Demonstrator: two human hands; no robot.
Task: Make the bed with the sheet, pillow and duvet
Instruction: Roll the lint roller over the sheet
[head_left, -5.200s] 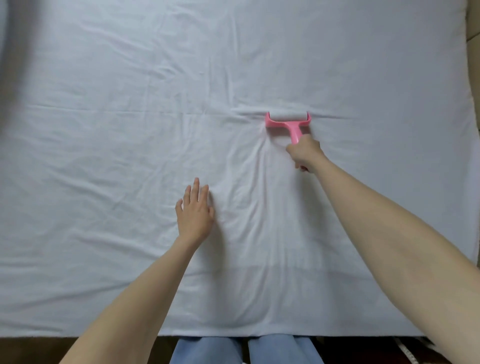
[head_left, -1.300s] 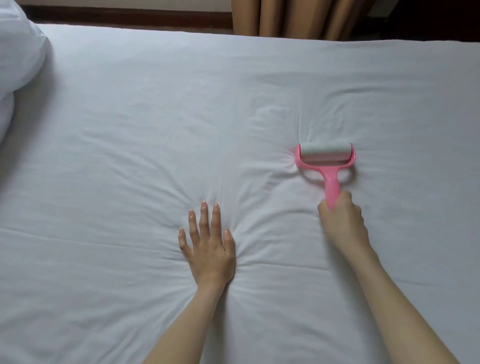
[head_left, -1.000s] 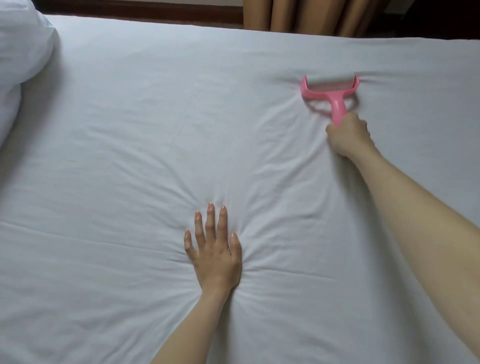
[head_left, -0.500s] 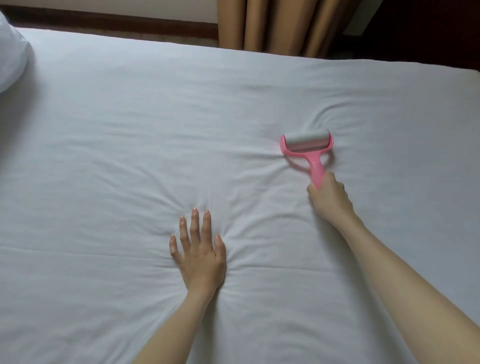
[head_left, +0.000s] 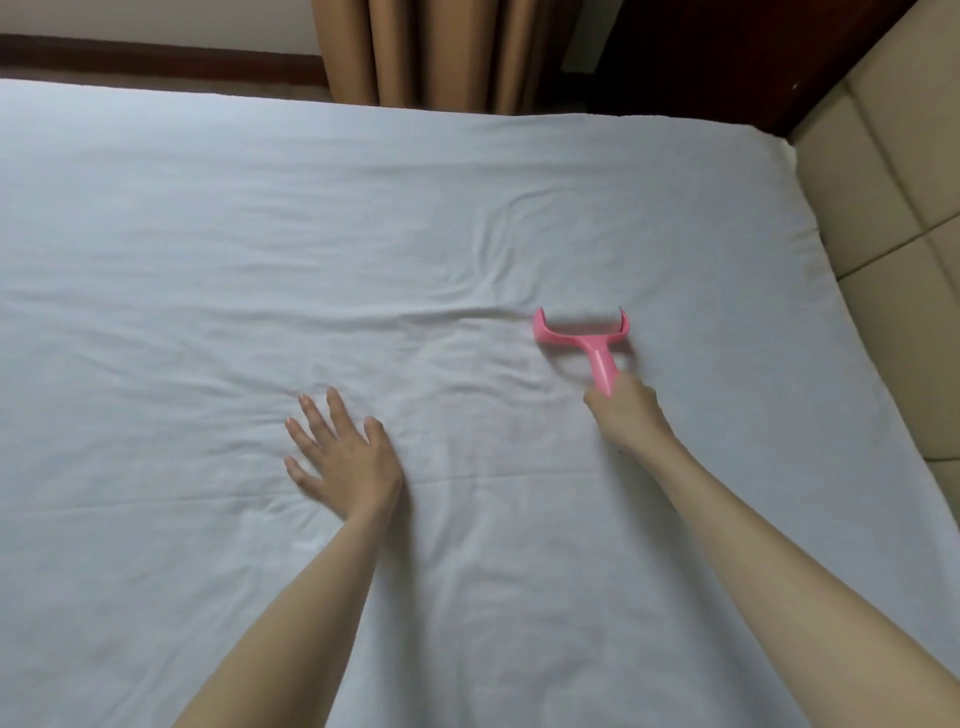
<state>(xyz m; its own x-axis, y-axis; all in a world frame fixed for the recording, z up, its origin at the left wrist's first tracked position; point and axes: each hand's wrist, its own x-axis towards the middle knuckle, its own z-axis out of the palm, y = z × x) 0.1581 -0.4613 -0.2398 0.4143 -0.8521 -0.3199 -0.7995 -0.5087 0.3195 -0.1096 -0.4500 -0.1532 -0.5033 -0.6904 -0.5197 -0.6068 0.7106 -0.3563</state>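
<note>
We are on the sheet (head_left: 260, 234) step: it lies spread over the bed, creased near the middle. Our right hand (head_left: 626, 415) grips the handle of a pink roller (head_left: 582, 338) resting on the sheet; our left hand (head_left: 343, 457) lies flat beside it, fingers spread. Next we likely roll across the creases while the flat hand pins the cloth. No pillow, duvet or container shows.

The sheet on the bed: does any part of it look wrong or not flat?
Yes. The sheet has a curved ridge of bunched wrinkles just beyond the pink lint roller; elsewhere it lies fairly smooth.
</note>
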